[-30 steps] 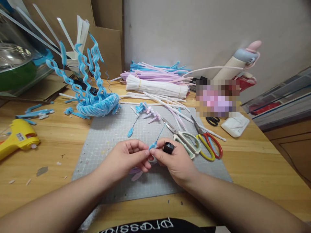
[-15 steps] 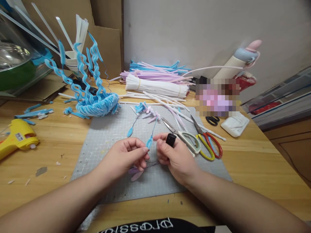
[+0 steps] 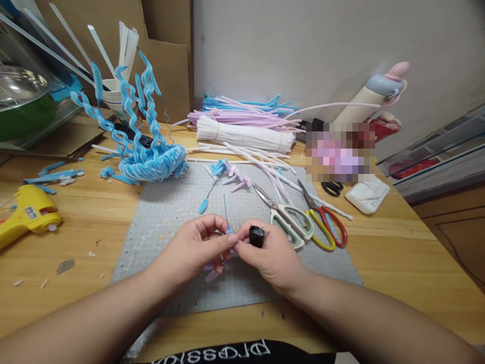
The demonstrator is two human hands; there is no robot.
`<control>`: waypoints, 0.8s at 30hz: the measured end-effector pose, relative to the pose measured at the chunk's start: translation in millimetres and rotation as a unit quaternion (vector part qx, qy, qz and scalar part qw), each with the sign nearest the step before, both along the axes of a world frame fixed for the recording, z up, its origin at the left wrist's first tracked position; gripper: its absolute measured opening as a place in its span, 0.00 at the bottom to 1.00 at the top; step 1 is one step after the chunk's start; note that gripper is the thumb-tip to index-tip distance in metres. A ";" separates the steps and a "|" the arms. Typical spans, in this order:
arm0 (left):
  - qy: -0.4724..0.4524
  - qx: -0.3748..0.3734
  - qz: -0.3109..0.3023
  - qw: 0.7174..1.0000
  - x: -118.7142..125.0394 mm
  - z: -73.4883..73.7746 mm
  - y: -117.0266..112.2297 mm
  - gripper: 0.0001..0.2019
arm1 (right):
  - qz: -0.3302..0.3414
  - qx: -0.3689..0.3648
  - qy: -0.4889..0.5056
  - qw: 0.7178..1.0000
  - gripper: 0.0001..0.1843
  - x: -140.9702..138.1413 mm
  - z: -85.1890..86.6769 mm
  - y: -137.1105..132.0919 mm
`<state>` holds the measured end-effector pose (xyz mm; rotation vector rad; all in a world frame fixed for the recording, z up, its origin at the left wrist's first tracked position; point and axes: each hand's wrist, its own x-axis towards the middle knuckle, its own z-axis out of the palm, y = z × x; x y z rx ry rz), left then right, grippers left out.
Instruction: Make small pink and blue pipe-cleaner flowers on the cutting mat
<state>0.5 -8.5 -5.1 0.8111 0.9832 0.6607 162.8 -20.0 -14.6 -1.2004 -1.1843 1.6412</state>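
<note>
My left hand (image 3: 197, 247) and my right hand (image 3: 267, 255) meet over a grey cutting mat (image 3: 166, 212). Together their fingertips pinch a small blue leaf-shaped pipe-cleaner piece (image 3: 229, 230) whose thin wire stem points up and away from me. In the same right hand sits a small black object (image 3: 256, 236), held against the thumb. Pink pieces (image 3: 212, 273) lie on the mat under my left hand. Another blue leaf on a wire (image 3: 203, 205) lies on the mat just beyond.
White-handled scissors (image 3: 290, 220) and yellow-red scissors (image 3: 326, 225) lie right of my hands. A blue pipe-cleaner basket with curly strands (image 3: 146, 156) stands at the mat's far left corner. A yellow glue gun (image 3: 26, 215) rests at left. Bundles of white, pink and blue pipe cleaners (image 3: 244, 134) lie behind.
My hands parted slightly half a second ago, then closed together again. The blue piece's wire stem, which leaned to the right, now points almost straight up.
</note>
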 end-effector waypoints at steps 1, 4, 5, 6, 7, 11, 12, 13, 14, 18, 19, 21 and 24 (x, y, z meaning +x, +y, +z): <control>0.005 0.000 0.003 1.000 0.0 0.3 0.1 0.17 | 0.004 0.004 0.002 1.000 0.08 -0.2 0.5 -0.1; 0.009 -0.012 0.011 1.000 -0.8 1.2 0.6 0.15 | 0.000 0.009 0.021 1.000 0.08 0.0 0.2 0.1; 0.008 -0.014 0.013 1.000 -1.4 1.4 0.9 0.15 | -0.004 0.004 0.031 1.000 0.08 0.4 -0.5 0.4; 0.008 -0.014 0.017 1.000 -2.2 1.4 1.3 0.15 | -0.010 -0.007 0.040 0.999 0.09 0.8 -1.4 0.6; 0.008 -0.008 0.024 1.000 -3.0 1.3 1.8 0.14 | -0.017 -0.023 0.049 0.998 0.09 1.3 -2.4 0.8; -0.003 0.023 0.076 0.997 -5.5 0.0 4.0 0.12 | -0.028 -0.089 0.093 0.991 0.12 2.9 -4.0 1.6; -0.011 0.023 0.082 0.996 -5.7 -0.2 4.3 0.13 | -0.027 -0.099 0.104 0.989 0.12 3.1 -3.8 1.7; -0.016 0.023 0.083 0.996 -5.6 -0.2 4.3 0.15 | -0.026 -0.106 0.113 0.988 0.12 3.2 -3.4 1.8; -0.017 0.022 0.076 0.997 -5.4 -0.2 4.1 0.16 | -0.024 -0.111 0.118 0.986 0.12 3.3 -2.9 1.8; -0.007 0.016 0.010 1.000 -4.3 -0.6 2.4 0.14 | 0.005 -0.127 0.131 0.983 0.13 3.3 -2.5 1.3; -0.010 0.015 0.003 1.000 -4.3 -0.9 2.1 0.14 | 0.018 -0.131 0.136 0.982 0.13 3.3 -2.8 1.1; -0.014 0.021 0.007 1.000 -4.6 -1.6 1.9 0.14 | 0.037 -0.134 0.145 0.980 0.13 3.3 -3.4 0.8; -0.016 0.027 0.014 0.999 -5.1 -2.3 1.9 0.13 | 0.056 -0.144 0.157 0.975 0.14 4.1 -3.6 1.2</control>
